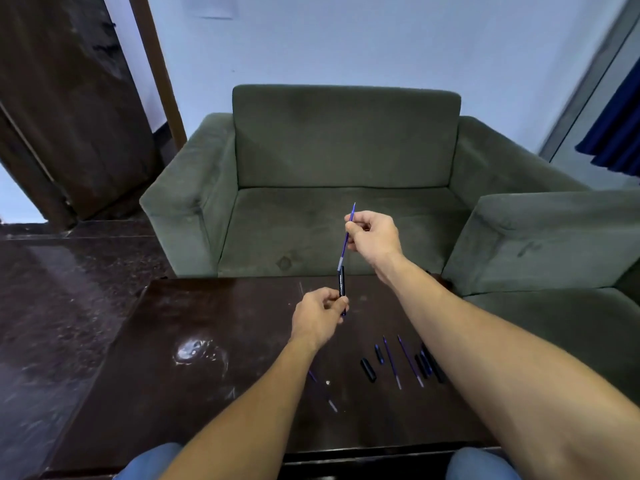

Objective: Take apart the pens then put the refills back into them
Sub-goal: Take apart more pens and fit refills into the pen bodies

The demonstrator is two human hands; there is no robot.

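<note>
My left hand (318, 315) grips the lower end of a black pen barrel (341, 281), held upright above the dark table (207, 341). My right hand (372, 235) pinches a thin blue refill (346, 237) whose lower end meets the top of the barrel. On the table near my right forearm lie two more blue refills (391, 362), a black cap (368, 369), a small blue tip piece (379, 353) and several dark barrels (427, 365), partly hidden by my arm. Another refill (330, 403) lies partly under my left forearm.
A green armchair (346, 150) stands just beyond the table's far edge, and a second green seat (554, 237) is at the right. A glare patch (190, 351) marks the table at the left. My knees show at the near edge.
</note>
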